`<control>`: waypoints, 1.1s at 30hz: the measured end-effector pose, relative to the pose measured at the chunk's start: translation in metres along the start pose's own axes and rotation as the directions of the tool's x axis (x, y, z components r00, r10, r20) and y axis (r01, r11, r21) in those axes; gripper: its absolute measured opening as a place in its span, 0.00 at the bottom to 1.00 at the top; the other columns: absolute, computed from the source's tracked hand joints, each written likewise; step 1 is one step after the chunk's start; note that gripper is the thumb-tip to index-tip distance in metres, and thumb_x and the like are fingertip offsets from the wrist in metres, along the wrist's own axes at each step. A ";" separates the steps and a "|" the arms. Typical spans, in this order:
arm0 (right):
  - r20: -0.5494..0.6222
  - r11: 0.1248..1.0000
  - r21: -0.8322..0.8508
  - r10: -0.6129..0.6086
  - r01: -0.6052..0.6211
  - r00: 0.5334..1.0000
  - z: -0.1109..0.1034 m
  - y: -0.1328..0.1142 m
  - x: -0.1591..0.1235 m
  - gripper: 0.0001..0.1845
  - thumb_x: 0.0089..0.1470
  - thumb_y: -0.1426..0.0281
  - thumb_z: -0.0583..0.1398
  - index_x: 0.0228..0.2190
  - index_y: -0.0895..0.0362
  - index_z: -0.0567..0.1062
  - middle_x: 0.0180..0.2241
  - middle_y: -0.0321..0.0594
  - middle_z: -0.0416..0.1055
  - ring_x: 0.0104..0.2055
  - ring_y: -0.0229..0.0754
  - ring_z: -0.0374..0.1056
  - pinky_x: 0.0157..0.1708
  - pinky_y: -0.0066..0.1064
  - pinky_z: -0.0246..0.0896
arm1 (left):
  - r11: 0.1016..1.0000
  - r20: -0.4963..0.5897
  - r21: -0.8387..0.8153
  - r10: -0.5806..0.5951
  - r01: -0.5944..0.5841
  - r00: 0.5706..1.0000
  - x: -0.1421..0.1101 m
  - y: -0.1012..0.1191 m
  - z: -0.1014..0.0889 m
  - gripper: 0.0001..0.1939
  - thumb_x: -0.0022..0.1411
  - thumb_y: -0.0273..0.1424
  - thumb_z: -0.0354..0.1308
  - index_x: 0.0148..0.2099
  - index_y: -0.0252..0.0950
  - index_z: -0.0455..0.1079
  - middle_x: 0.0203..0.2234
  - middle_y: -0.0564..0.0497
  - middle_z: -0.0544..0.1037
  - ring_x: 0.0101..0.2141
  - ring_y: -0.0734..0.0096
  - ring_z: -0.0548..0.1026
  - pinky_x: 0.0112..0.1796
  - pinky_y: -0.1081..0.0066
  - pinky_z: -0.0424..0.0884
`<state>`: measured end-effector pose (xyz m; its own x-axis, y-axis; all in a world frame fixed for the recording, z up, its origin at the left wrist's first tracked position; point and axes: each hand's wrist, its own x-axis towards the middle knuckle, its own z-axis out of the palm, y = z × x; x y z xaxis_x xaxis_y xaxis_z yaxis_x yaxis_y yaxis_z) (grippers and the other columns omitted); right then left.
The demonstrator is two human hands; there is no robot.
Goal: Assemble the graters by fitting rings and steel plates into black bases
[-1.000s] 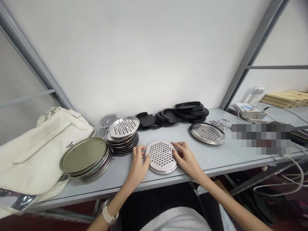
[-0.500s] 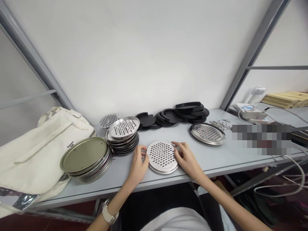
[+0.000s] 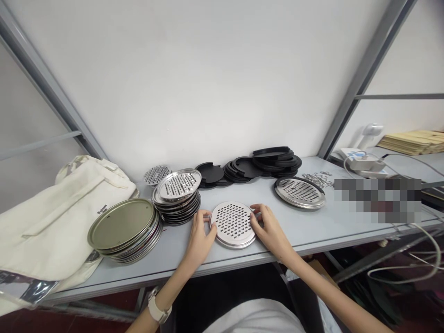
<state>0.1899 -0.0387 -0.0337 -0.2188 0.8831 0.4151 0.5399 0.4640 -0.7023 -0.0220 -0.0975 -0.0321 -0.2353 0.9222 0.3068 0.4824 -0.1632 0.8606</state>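
Note:
A round metal grater plate (image 3: 233,224) with rows of slots lies on a second round metal piece near the table's front edge. My left hand (image 3: 200,237) holds its left rim, thumb at the near side and fingers curled round the edge. On the opposite rim, my right hand (image 3: 272,231) grips with thumb and bent fingers. Fingertips on the far side of both rims are partly hidden. To the right rests another slotted grater plate (image 3: 300,192) with a black rim piece along its back.
Left of my hands stand a stack of shiny grater plates (image 3: 180,185) and a stack topped by an olive-green round plate (image 3: 121,224). Black round holders (image 3: 275,162) are piled by the wall. Small metal clips (image 3: 317,179) lie right, a cream cloth bag (image 3: 69,199) far left.
The grater plate has shifted very slightly away from me and left. My right hand's forefinger, stretched out before, is now drawn in toward the rim. My left hand stays nearly in place.

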 end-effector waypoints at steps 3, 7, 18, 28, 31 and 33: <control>0.010 1.000 -0.006 -0.023 0.023 1.000 0.001 0.002 0.001 0.12 0.60 0.65 0.49 0.42 0.57 0.65 0.36 0.44 0.66 0.38 0.45 0.65 0.41 0.40 0.63 | 1.000 0.006 -0.009 0.010 -0.010 1.000 0.000 0.001 0.000 0.11 0.58 0.31 0.54 0.44 0.38 0.62 0.42 0.47 0.68 0.45 0.63 0.70 0.45 0.61 0.65; 0.025 1.000 -0.023 -0.014 0.015 1.000 0.002 0.002 0.002 0.12 0.60 0.65 0.49 0.42 0.57 0.64 0.36 0.46 0.66 0.41 0.47 0.65 0.44 0.42 0.62 | 1.000 0.004 -0.015 0.000 0.000 1.000 0.001 0.001 -0.001 0.12 0.58 0.32 0.56 0.44 0.39 0.61 0.43 0.47 0.68 0.44 0.63 0.71 0.44 0.62 0.65; 0.078 0.996 0.092 0.017 -0.024 0.997 -0.004 -0.001 0.001 0.16 0.59 0.59 0.52 0.45 0.55 0.62 0.44 0.47 0.68 0.48 0.48 0.64 0.47 0.42 0.61 | 0.990 -0.001 -0.127 -0.057 0.056 0.998 0.003 0.003 -0.004 0.17 0.56 0.33 0.60 0.46 0.39 0.60 0.47 0.46 0.68 0.45 0.64 0.72 0.43 0.66 0.64; 0.098 0.945 0.290 0.127 -0.151 0.987 -0.011 -0.005 0.001 0.20 0.59 0.55 0.52 0.47 0.53 0.60 0.35 0.41 0.71 0.34 0.44 0.69 0.35 0.35 0.64 | 0.984 0.041 -0.176 0.000 0.007 0.999 0.003 0.002 -0.001 0.18 0.57 0.33 0.60 0.47 0.40 0.58 0.49 0.46 0.66 0.48 0.63 0.71 0.44 0.65 0.65; 0.053 0.911 0.383 0.143 -0.152 0.988 -0.009 0.000 0.002 0.20 0.58 0.55 0.53 0.46 0.53 0.60 0.35 0.41 0.69 0.34 0.43 0.69 0.33 0.33 0.64 | 0.984 0.082 -0.175 -0.010 0.024 0.997 0.002 -0.001 0.001 0.18 0.57 0.34 0.60 0.47 0.39 0.57 0.48 0.45 0.67 0.48 0.62 0.70 0.45 0.64 0.66; 0.036 0.889 0.425 0.172 -0.171 0.984 -0.008 0.003 0.003 0.20 0.58 0.54 0.54 0.46 0.53 0.60 0.38 0.42 0.68 0.36 0.43 0.69 0.33 0.33 0.65 | 0.985 0.113 -0.168 -0.019 0.038 0.993 0.002 -0.002 0.002 0.19 0.57 0.34 0.60 0.47 0.39 0.56 0.48 0.44 0.67 0.48 0.63 0.70 0.45 0.63 0.66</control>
<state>0.1974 -0.0355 -0.0304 -0.1514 0.9517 0.2670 0.1717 0.2913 -0.9411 -0.0215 -0.0942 -0.0342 -0.1474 0.9588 0.2427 0.3249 -0.1849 0.9275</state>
